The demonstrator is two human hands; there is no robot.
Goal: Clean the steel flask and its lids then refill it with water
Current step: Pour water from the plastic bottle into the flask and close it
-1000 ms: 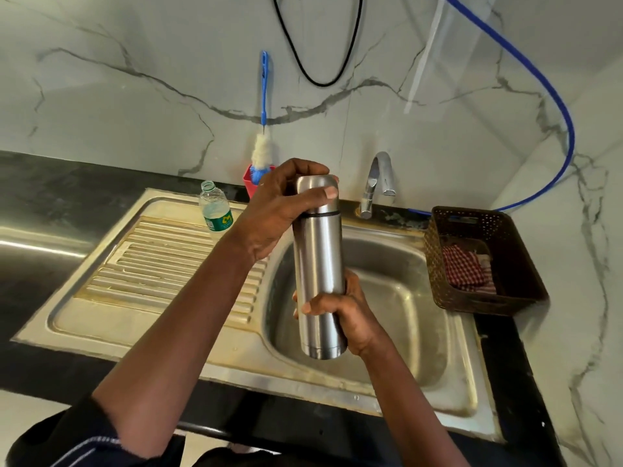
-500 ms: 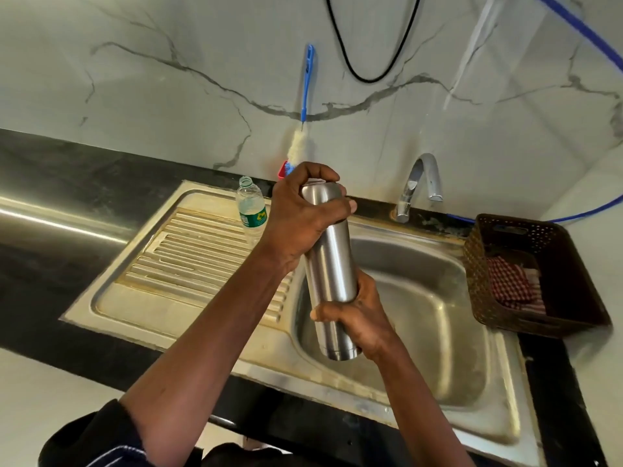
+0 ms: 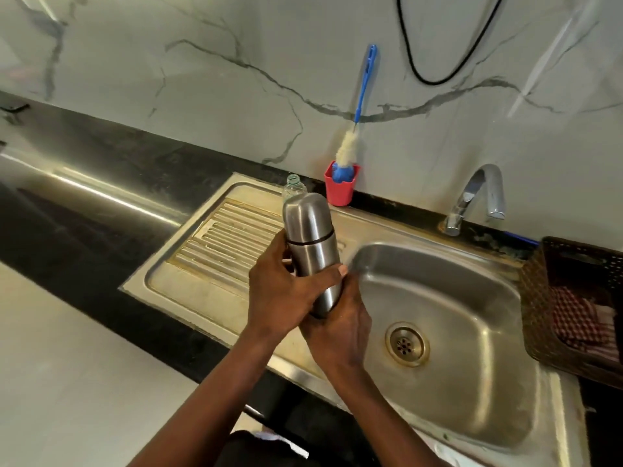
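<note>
The left hand has slid down from the cap to the middle of the flask. The flask itself has come away from the basin's centre and now hangs over the line where drainboard meets basin.

A grey-veined marble wall fills the back, with a black cable looping down it at the upper right. Below it runs a black counter. Set into the counter is the steel sink, with its ribbed drainboard on the left and its basin on the right. A dark woven basket stands at the sink's right edge with a red-checked cloth inside.

The flask is in the air, tilted so that its cap leans away and a little left. The cap is on, with a dark seam just beneath it. The left hand grips the body under that seam, thumb laid across the front and fingers round the back. The right hand wraps the lower end from beneath, hiding the base. The two hands touch.

A chrome tap rises at the basin's back rim. A blue-handled brush stands bristles-down in a red cup against the wall. A clear bottle stands just behind the flask, with only its neck showing. The drain sits in the basin floor.
</note>
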